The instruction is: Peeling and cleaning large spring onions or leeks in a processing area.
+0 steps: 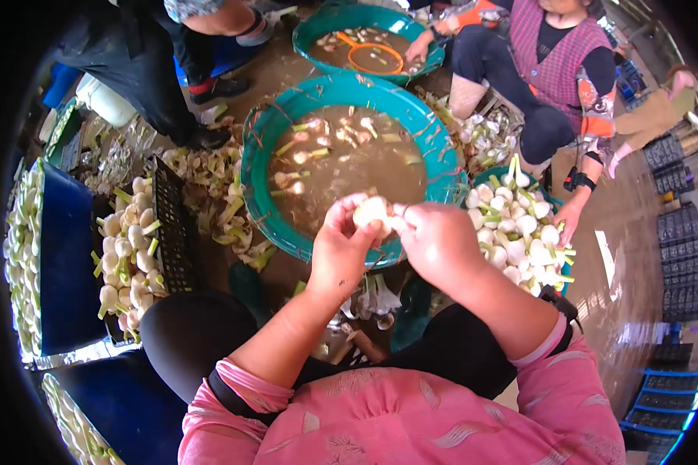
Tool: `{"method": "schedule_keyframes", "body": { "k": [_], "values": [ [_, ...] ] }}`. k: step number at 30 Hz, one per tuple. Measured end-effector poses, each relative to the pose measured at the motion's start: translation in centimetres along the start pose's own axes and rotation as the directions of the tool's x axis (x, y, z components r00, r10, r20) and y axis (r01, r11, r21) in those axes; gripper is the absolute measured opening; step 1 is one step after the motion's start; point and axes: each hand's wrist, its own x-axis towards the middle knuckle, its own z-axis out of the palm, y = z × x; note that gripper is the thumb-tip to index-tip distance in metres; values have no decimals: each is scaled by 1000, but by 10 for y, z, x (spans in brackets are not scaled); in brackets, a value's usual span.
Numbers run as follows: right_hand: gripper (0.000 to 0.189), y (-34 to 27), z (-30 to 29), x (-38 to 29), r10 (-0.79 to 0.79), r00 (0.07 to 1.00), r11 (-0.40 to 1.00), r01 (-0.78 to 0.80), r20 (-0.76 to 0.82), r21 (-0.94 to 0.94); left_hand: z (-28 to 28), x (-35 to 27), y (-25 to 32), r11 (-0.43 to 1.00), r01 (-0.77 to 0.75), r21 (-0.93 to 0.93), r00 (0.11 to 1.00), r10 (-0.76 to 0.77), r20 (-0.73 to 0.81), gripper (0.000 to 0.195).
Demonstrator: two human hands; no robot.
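Note:
A pale garlic bulb (372,211) is held above the near rim of a green basin (349,87). My left hand (344,238) grips the bulb between thumb and fingers. Its stem side is pinched by my right hand (439,235), whose fingertips are partly hidden behind the knuckles. Brown water fills the basin, and several garlic bulbs (302,157) with short stems float in it, mostly towards the far and left sides. Strips of wet skin cling to the basin's rim.
A tub of white garlic bulbs (515,232) stands at the right, with a co-worker's hand (569,221) on its edge. To the left is a black crate (171,226) of garlic beside a blue bin (64,261). Another basin (308,35) holds an orange strainer (378,58). Peelings (209,174) litter the floor.

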Motion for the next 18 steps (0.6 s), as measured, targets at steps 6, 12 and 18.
{"method": "schedule_keyframes", "body": {
  "k": [6,12,18],
  "values": [
    [15,-10,-2,-3,130,986,990,-122,110,-73,-7,-18,18,739,-181,649,982,176,73,36],
    [18,21,2,31,302,926,953,-300,228,-42,-46,-3,40,971,241,-5,933,-230,276,35],
    [31,34,29,35,263,856,941,-329,444,77,-66,9,47,827,407,-386,851,-190,490,37]
  ]
}}
